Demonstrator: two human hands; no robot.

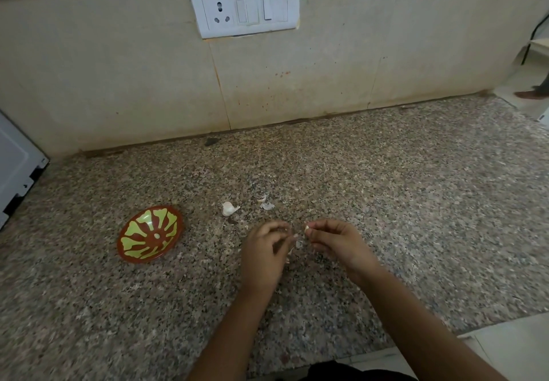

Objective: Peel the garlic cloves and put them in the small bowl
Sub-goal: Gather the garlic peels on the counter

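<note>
My right hand (335, 241): pinches a garlic clove (306, 228).
My left hand (264, 250): fingers curled, what it holds I cannot tell.
Small bowl (150, 233): on the surface (416, 202), left of my hands.
Other clove (229, 209): beside peel scraps (266, 204).

Clove (307, 228) mostly hidden in the grip of the right hand (335, 241); white appliance (15, 166) cut off at left edge.

1. A speckled brown-grey granite countertop (386, 202) carries everything.
2. A small round red bowl with green petal pattern (150, 233) sits towards its left.
3. A white garlic piece (229, 209) lies near the bowl's right.
4. Pale papery skin scraps (265, 203) lie beside it.
</note>
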